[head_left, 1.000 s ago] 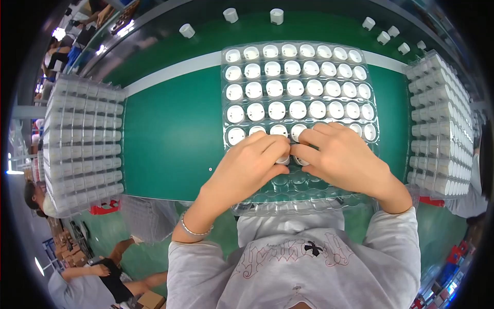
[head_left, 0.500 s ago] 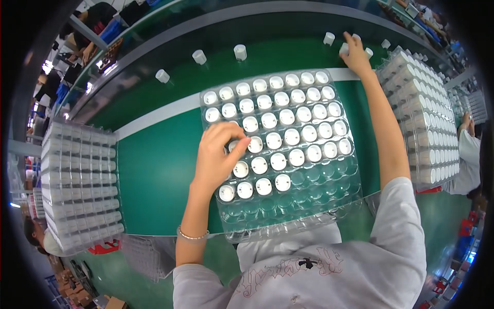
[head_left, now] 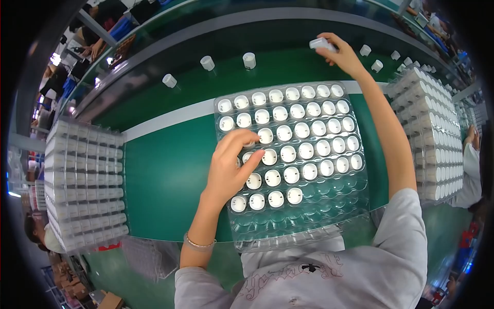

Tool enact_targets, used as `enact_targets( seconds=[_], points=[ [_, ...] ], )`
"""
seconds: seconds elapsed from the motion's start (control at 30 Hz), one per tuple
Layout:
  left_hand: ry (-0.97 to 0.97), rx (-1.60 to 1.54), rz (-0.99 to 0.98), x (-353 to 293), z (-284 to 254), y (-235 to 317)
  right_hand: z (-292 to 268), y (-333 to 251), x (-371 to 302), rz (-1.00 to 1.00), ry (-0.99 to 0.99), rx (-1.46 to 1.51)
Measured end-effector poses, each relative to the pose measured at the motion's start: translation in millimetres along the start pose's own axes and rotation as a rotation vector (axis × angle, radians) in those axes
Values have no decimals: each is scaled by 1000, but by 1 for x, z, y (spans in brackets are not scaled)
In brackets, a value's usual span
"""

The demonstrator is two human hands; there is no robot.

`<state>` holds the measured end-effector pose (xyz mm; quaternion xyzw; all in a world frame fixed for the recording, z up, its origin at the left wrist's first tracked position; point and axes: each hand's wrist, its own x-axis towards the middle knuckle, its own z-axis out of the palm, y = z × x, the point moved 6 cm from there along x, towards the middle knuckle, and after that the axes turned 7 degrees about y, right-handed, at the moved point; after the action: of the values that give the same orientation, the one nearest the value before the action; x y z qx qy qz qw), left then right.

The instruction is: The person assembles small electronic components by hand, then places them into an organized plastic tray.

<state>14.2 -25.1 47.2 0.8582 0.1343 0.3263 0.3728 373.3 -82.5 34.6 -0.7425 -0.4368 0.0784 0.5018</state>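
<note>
A clear plastic blister tray (head_left: 329,203) lies before me on the green work surface. White round plastic caps (head_left: 291,175) fill its far rows, and the row of filled pockets nearest me ends partway across. My left hand (head_left: 229,162) rests over the tray's left side, thumb and index finger apart; it hides some caps beneath. At the back, my right hand (head_left: 339,54) has its fingers closed around white cylindrical caps (head_left: 320,43), seemingly two lying end to end. The fingers partly cover them.
Loose white caps (head_left: 249,61) stand along the back strip, with several more at the back right. Stacks of filled trays rise at the left (head_left: 85,185) and right (head_left: 429,134). A metal rail (head_left: 206,31) runs behind. Other people sit beyond.
My right hand has moved left from the group of loose caps and now holds caps from there. My left thumb and index finger have spread slightly. The whole view has shifted a little.
</note>
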Motion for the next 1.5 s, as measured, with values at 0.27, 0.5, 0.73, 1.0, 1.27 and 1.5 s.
enact_targets(
  seconds=[0.27,0.5,0.73,1.0,1.27,1.5],
  points=[
    [193,-148,196,22,2,34,88,-148,-148,156,-467,685],
    [404,-570,175,4,-14,27,64,-155,-160,105,-271,879],
    [310,-635,235,0,-8,33,51,-173,-169,-331,-223,740],
    [346,-472,310,0,-9,33,48,-171,-169,-460,-162,564],
    [311,-335,470,-5,-14,47,39,-179,-173,-652,-41,339],
    [185,-394,177,2,5,24,41,-185,-180,-766,-106,307]
  ],
)
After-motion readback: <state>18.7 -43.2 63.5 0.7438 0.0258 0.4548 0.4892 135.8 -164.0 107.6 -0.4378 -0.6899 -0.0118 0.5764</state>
